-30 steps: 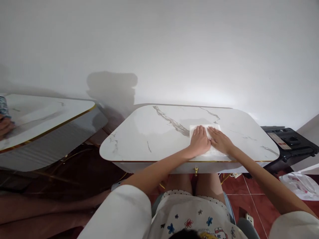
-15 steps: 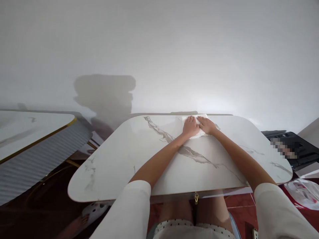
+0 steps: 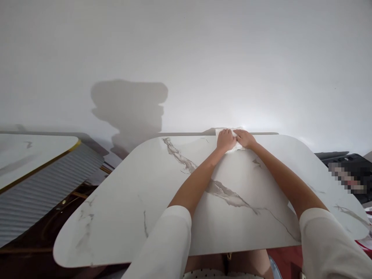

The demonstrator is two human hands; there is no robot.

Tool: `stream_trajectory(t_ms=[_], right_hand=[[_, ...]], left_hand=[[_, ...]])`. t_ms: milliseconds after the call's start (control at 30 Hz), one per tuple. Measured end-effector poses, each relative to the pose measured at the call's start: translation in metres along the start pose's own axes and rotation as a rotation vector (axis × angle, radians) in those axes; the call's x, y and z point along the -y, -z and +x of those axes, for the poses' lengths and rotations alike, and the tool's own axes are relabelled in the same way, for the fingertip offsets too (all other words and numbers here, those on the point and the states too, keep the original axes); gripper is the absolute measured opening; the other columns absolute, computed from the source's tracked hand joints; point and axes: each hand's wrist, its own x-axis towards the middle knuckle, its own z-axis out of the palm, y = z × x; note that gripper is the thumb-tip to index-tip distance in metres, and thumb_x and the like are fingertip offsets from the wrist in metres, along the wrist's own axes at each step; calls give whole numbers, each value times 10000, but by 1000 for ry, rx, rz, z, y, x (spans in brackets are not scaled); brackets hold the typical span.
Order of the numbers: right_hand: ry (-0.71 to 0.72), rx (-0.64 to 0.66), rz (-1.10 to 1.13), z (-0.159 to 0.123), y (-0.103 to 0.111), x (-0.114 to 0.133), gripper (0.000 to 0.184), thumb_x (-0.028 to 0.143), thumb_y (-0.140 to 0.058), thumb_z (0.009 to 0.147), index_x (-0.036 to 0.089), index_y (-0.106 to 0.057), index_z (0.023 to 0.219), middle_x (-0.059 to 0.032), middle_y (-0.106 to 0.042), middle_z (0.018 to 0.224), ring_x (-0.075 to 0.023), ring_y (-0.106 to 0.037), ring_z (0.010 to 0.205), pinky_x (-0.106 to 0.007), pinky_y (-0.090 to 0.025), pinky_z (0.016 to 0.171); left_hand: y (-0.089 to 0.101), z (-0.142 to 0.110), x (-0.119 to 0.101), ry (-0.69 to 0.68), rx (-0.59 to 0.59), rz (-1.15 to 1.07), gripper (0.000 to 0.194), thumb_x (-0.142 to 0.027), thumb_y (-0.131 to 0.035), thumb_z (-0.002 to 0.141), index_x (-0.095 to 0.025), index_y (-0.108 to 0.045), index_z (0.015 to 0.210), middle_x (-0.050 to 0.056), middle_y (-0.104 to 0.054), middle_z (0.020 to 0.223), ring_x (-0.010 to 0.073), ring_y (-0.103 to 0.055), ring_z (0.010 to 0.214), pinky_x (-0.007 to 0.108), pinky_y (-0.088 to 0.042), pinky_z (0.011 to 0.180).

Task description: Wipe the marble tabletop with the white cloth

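Observation:
A white wiping cloth (image 3: 240,147) lies at the far edge of the marbled white table (image 3: 116,193), its far part rising against the wall. My left hand (image 3: 226,140) presses on the cloth with fingers curled over it. Close beside it, almost touching, my right hand (image 3: 244,138) grips the cloth too, its fingers bent toward the left hand. Much of the cloth is hidden under both hands.
The plain wall (image 3: 186,69) stands right behind the table. At the left is a second marble-topped piece (image 3: 37,153) with gold trim and a ribbed grey side. A black object (image 3: 356,166), partly blurred out, sits beyond the table's right end.
Both hands and the cloth have slid forward to the table's far edge, and the cloth now bends up at the wall. My fingers look more curled. The view has leaned closer over the table.

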Motion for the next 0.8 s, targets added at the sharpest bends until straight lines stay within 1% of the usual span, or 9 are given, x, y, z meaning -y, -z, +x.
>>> stream_trajectory(t_ms=[167,300,467,567,700,800], right_hand=[[-49,-34,-46,-24,5,-10,498,221,-272,916,118,-461,1365,-93,-480,1412,-228,-389,1323,-402,-296,1096],[-85,-47,-93,-48,9,-3,509,213,-255,925,95,-425,1390,-114,-419,1454,-240,-341,1355,-421,-280,1102],[-175,-3,-140,-75,20,23,521,216,-240,933,68,-391,1409,-117,-376,1481,-247,-312,1369,-408,-250,1116],[-181,12,-150,-91,26,39,525,220,-243,929,70,-389,1410,-111,-365,1488,-249,-306,1372,-413,-246,1119],[-170,26,-152,-119,34,63,529,230,-238,926,78,-390,1409,-114,-362,1489,-262,-309,1370,-436,-259,1113],[-155,28,-150,-146,39,84,534,238,-241,926,68,-388,1410,-124,-365,1485,-269,-311,1370,-431,-263,1114]], left_hand=[[-2,-5,-20,-38,4,-65,355,-198,-367,874,-92,-491,1189,167,-523,1274,275,-417,1235,389,-290,1046],[-2,-17,-30,-90,11,-87,442,-204,-358,875,-64,-427,1289,171,-440,1395,268,-353,1310,383,-257,1082],[4,-38,-37,-135,24,-81,484,-213,-354,878,-25,-407,1321,181,-412,1423,267,-339,1329,371,-240,1101],[11,-55,-41,-140,28,-80,491,-204,-351,874,-14,-403,1325,194,-408,1424,270,-335,1336,377,-235,1107],[24,-85,-45,-156,52,-77,499,-221,-360,869,-37,-400,1332,177,-401,1438,258,-320,1353,371,-230,1119],[36,-116,-51,-147,77,-93,507,-233,-363,868,-45,-396,1338,173,-386,1450,253,-309,1365,362,-212,1137]])
